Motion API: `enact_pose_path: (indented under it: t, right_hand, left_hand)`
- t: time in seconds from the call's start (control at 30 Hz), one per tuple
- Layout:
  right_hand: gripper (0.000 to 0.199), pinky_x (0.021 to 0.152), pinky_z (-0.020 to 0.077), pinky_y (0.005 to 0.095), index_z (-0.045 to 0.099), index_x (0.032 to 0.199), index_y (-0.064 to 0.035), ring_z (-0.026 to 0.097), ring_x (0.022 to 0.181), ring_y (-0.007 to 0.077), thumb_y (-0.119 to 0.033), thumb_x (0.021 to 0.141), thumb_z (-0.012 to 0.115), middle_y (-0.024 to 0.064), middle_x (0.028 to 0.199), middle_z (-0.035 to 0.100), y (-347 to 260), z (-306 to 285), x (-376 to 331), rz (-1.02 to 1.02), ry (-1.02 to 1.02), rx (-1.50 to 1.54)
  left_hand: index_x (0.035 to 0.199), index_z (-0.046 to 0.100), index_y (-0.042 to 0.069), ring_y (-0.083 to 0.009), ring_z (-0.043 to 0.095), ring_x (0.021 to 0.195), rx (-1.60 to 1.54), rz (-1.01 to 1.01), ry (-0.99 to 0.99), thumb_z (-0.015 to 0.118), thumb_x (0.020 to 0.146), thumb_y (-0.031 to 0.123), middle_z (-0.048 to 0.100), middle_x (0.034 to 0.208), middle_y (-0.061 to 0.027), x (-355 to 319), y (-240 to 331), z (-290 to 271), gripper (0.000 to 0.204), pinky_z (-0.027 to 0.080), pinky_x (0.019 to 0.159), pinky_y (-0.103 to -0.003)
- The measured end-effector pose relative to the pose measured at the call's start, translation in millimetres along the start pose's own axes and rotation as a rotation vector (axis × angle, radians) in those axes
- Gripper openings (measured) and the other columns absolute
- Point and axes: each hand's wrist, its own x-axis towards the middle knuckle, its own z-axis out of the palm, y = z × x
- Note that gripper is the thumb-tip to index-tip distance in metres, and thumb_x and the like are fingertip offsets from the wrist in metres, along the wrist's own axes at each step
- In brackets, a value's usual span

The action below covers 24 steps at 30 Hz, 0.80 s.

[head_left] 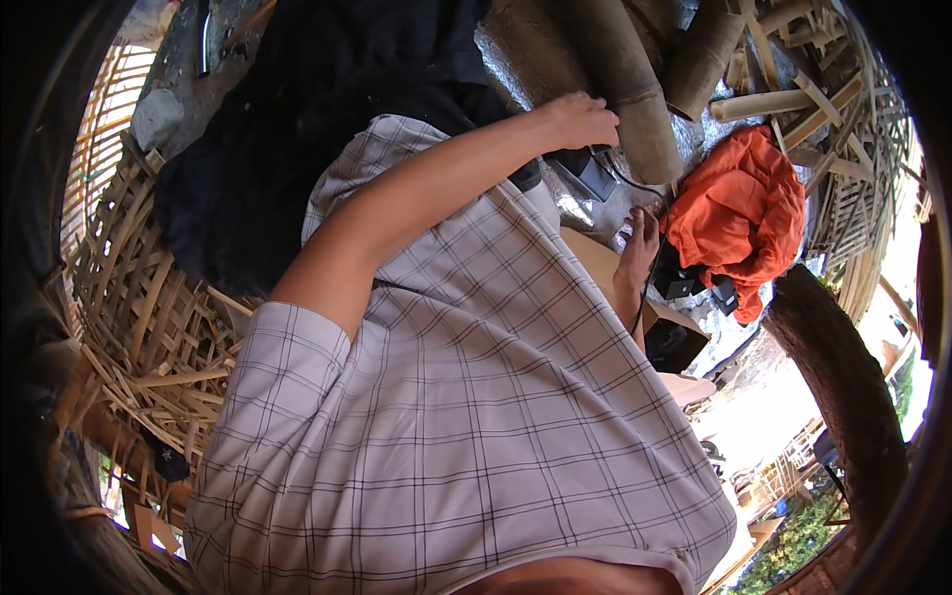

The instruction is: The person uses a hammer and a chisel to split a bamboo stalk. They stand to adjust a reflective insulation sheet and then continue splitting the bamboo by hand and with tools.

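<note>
Woven strips stand left, a brown trunk right.

This looks like a bamboo workshop, partly open to the outdoors. Thick bamboo poles lie near a jumble of split strips, and coarse basketwork rises on the left. Light comes through a slatted screen behind it. On the right, past a rough trunk, bright daylight and greenery show.

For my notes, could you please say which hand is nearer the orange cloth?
The right hand, just left of the orange cloth; the left hand is farther up-left, beside a bamboo pole.
</note>
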Motion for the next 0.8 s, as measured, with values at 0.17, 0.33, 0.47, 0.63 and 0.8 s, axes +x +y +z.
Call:
enact_pose_path:
  t: [0.17,0.33,0.47,0.63,0.8]
  right_hand:
    - [0.021,0.06,0.0501,0.0325,0.068,0.107,0.0005,0.067,0.071,0.0201,-0.019,0.099,0.066,0.0092,0.089,0.072,45,-70,15,0.287,-0.142,0.319]
    - [0.013,0.063,0.0526,0.0451,0.067,0.093,-0.0019,0.069,0.075,0.0356,-0.013,0.092,0.06,0.0216,0.082,0.068,3,-113,41,-0.43,-0.378,-1.136]
    - [0.015,0.077,0.0521,0.0549,0.065,0.095,-0.0019,0.067,0.087,0.0443,-0.013,0.092,0.055,0.0224,0.088,0.068,-6,-180,61,-0.538,0.041,-1.553]
    - [0.017,0.078,0.0526,0.0462,0.068,0.1,-0.0028,0.069,0.086,0.0363,-0.014,0.093,0.058,0.0184,0.091,0.071,-51,-200,100,-0.21,0.174,-1.042]
    - [0.011,0.073,0.0528,0.0358,0.067,0.105,-0.0012,0.069,0.081,0.0253,-0.004,0.095,0.063,0.0164,0.091,0.069,-125,-28,64,-0.493,-0.298,-0.636]
  left_hand:
    - [0.12,0.068,0.013,-0.0331,0.062,0.118,-0.094,-0.039,-0.111,0.08,0.08,0.017,0.062,0.126,-0.0078,15,5,0,0.042,0.056,0.094,-0.046]
    - [0.118,0.068,0.007,-0.0321,0.057,0.125,-0.463,-0.134,-0.014,0.087,0.075,0.02,0.063,0.125,-0.0094,5,-22,7,0.048,0.051,0.103,-0.042]
    - [0.118,0.068,0.007,-0.0306,0.055,0.127,-0.502,-0.136,-0.014,0.087,0.077,0.023,0.063,0.127,-0.0105,6,-27,12,0.048,0.049,0.105,-0.043]
    - [0.12,0.067,0.007,-0.0311,0.055,0.129,-0.528,-0.215,-0.027,0.085,0.08,0.026,0.063,0.127,-0.0118,5,-19,5,0.048,0.049,0.106,-0.043]
    - [0.122,0.066,0.007,-0.0326,0.055,0.129,-0.522,-0.263,0.021,0.081,0.084,0.028,0.062,0.129,-0.0131,-4,-27,2,0.046,0.049,0.104,-0.045]
